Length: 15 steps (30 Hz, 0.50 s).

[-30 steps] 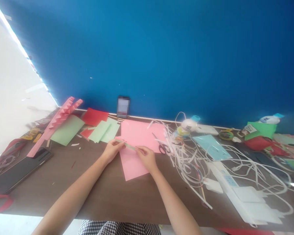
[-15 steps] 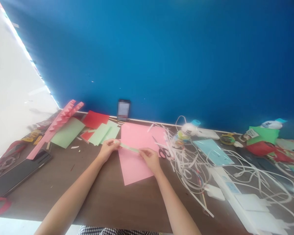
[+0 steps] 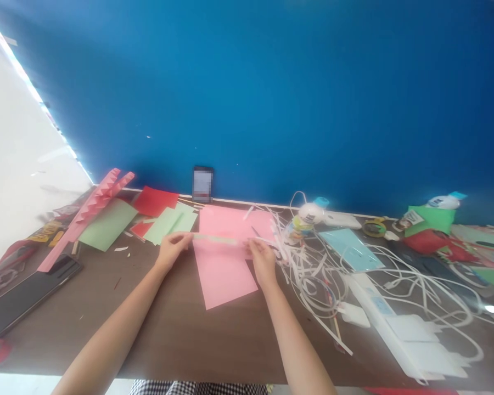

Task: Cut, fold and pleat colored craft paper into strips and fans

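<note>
My left hand (image 3: 173, 248) pinches one end of a narrow pale green paper strip (image 3: 214, 238), which stretches to the right above the pink paper sheet (image 3: 220, 274). Past the strip's far end, my right hand (image 3: 262, 259) hovers over the sheet's right side. Its fingertips are smeared by motion, so whether they touch anything cannot be made out. Scissors (image 3: 276, 251) lie close beyond my right hand, partly covered by it and by white paper strips. Pale green papers (image 3: 170, 224) lie just past my left hand.
Folded pink paper (image 3: 93, 206) leans at the left over a black phone (image 3: 28, 293). Red paper (image 3: 155, 201) lies behind. A small device (image 3: 202, 184) stands against the blue wall. To the right are a white bottle (image 3: 310, 213), tangled white cables (image 3: 319, 291) and a power strip (image 3: 389, 329).
My right hand has moved right, away from the green strip's end that it was at. My left hand still holds the other end. The whole view has shifted slightly.
</note>
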{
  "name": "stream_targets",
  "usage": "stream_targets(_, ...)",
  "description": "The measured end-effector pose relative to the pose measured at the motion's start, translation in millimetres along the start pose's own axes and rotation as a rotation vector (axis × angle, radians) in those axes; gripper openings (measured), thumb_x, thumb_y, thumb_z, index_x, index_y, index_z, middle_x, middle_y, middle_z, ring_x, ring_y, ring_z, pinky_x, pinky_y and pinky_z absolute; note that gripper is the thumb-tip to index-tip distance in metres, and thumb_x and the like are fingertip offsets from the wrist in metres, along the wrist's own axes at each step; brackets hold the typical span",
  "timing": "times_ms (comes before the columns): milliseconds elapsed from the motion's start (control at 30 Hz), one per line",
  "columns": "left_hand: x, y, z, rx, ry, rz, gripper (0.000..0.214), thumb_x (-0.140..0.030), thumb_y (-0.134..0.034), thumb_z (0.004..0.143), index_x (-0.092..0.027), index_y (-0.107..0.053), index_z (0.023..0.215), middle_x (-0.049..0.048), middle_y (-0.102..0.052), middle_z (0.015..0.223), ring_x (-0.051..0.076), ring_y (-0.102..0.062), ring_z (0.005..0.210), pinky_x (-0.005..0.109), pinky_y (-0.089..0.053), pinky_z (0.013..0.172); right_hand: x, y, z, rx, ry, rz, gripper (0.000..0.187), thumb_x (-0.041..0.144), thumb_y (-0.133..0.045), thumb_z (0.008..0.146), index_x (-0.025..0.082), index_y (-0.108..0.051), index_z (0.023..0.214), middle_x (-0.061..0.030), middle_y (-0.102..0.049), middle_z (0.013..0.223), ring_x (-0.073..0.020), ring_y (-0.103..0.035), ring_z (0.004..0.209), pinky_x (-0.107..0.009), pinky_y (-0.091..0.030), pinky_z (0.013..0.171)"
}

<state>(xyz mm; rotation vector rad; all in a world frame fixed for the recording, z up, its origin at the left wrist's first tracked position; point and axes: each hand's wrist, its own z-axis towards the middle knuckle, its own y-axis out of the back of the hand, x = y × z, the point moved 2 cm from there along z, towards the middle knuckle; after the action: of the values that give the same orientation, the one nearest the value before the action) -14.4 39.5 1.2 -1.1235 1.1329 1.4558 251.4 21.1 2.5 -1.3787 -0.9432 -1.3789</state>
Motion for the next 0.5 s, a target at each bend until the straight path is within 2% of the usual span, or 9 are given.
stream_targets(67, 5, 4.8, 2, -0.227, -0.035, 0.022, 0.026, -0.037, -0.06, 0.07, -0.016, -0.068, 0.082, -0.0002, -0.061, 0.058, 0.013, -0.057, 0.056, 0.025, -0.047, 0.057, 1, 7, 2, -0.082, 0.077, -0.075, 0.025, 0.04, -0.055, 0.075, 0.016, -0.057, 0.083, -0.0057, -0.065, 0.079, -0.0145, -0.062, 0.062, -0.028, -0.049, 0.057)
stream_targets(133, 9, 6.6, 3, -0.357, -0.095, 0.082, 0.027, -0.035, -0.058, 0.071, -0.015, -0.067, 0.088, 0.004, -0.067, 0.075, 0.017, -0.062, 0.069, 0.029, -0.05, 0.068, 2, 11, 3, -0.105, 0.179, -0.233, 0.023, 0.038, -0.051, 0.078, 0.016, -0.057, 0.083, -0.0065, -0.064, 0.081, -0.0159, -0.061, 0.067, -0.031, -0.05, 0.062)
stream_targets(233, 13, 4.9, 5, -0.381, -0.221, 0.264, 0.026, -0.029, -0.052, 0.076, -0.016, -0.066, 0.094, 0.0076, -0.065, 0.098, 0.02, -0.061, 0.09, 0.033, -0.048, 0.082, 0, 6, 0, -0.018, 0.348, -0.524, 0.02, 0.031, -0.047, 0.08, 0.017, -0.059, 0.086, -0.008, -0.063, 0.087, -0.0194, -0.06, 0.082, -0.036, -0.049, 0.074)
stream_targets(333, 17, 1.9, 7, -0.34, -0.299, 0.492, 0.029, -0.017, -0.044, 0.077, -0.015, -0.064, 0.099, 0.0117, -0.057, 0.114, 0.024, -0.052, 0.107, 0.039, -0.042, 0.091, -4, -5, -6, 0.209, 0.496, -0.755, 0.022, 0.024, -0.044, 0.081, 0.019, -0.061, 0.094, -0.0085, -0.062, 0.098, -0.0207, -0.056, 0.095, -0.039, -0.044, 0.086)
stream_targets(433, 19, 0.8, 7, -0.317, -0.342, 0.665, 0.036, -0.004, -0.043, 0.07, -0.015, -0.064, 0.098, 0.0136, -0.045, 0.126, 0.029, -0.039, 0.118, 0.044, -0.036, 0.094, -11, -13, -12, 0.398, 0.575, -0.9, 0.029, 0.022, -0.045, 0.081, 0.021, -0.059, 0.106, -0.0072, -0.057, 0.114, -0.0218, -0.049, 0.11, -0.041, -0.037, 0.097)
stream_targets(500, 16, 2.6, 6, -0.357, -0.371, 0.704, 0.04, -0.001, -0.042, 0.067, -0.018, -0.065, 0.095, 0.0109, -0.045, 0.126, 0.028, -0.038, 0.117, 0.043, -0.036, 0.093, -14, -15, -14, 0.447, 0.583, -0.96, 0.032, 0.023, -0.045, 0.081, 0.022, -0.057, 0.111, -0.0062, -0.054, 0.12, -0.0225, -0.045, 0.115, -0.043, -0.034, 0.099)
